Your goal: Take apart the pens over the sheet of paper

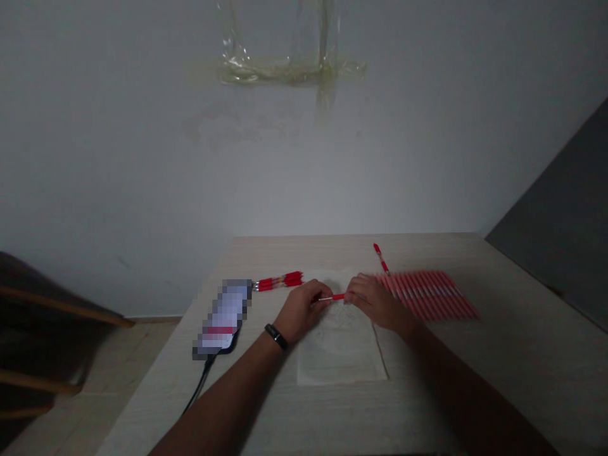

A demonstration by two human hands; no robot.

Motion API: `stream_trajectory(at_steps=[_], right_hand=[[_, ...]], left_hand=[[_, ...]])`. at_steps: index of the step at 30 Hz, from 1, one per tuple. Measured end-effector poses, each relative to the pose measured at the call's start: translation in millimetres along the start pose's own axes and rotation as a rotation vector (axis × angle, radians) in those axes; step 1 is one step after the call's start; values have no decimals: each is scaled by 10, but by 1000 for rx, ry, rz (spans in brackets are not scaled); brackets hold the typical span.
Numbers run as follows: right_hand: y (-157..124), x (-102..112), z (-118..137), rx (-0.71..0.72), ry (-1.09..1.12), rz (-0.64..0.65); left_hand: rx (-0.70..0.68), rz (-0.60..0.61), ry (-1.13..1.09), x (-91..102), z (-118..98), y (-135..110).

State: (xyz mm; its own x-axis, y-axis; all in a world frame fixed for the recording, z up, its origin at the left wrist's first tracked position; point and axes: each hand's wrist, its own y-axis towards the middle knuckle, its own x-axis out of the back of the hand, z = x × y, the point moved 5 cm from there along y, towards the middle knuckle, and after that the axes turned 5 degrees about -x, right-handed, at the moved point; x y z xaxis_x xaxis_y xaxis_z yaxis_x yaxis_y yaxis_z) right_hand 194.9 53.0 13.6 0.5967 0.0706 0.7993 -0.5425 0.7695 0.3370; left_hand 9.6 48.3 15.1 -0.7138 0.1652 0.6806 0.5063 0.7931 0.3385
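Observation:
A thin red pen (pixel 338 296) lies level between my two hands, just above a pale sheet (pixel 342 367) on the table. My left hand (pixel 301 307) pinches its narrow, light-coloured end. The fingers of my right hand (pixel 375 301) are closed on the red end, partly hiding it. Close to the right hand, several red pens (pixel 427 294) lie side by side in a slanted row, slightly blurred. Another red pen (pixel 380 258) lies apart behind that row. Left of the left hand is a small group of red pens (pixel 280 280) with clear and metallic ends.
A phone (pixel 223 316) with a blurred-out screen rests at the table's left side, a black cable (pixel 196 392) running from it. Behind the wooden table (pixel 266 405) stands a wall (pixel 142 158) with clear tape (pixel 285 73). Dark furniture (pixel 42 329) is at lower left.

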Motion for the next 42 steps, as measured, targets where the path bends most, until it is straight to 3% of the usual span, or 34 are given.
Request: stream_trajectory(at_steps=[10, 20, 26, 32, 38, 42], right_hand=[[-9, -13, 63, -18, 55, 1], [-29, -5, 81, 42, -56, -15], [-13, -48, 98, 58, -158, 5], [-21, -91, 125, 118, -185, 27], [-25, -16, 248, 150, -92, 14], [-11, 80, 250, 47, 169, -148]], left_hand=[[-29, -5, -8, 4, -16, 1], [14, 58, -97, -24, -34, -17], [72, 130, -256, -30, 19, -37], [179, 228, -576, -68, 45, -63], [217, 322, -722, -82, 101, -81], [189, 182, -821, -122, 78, -33]])
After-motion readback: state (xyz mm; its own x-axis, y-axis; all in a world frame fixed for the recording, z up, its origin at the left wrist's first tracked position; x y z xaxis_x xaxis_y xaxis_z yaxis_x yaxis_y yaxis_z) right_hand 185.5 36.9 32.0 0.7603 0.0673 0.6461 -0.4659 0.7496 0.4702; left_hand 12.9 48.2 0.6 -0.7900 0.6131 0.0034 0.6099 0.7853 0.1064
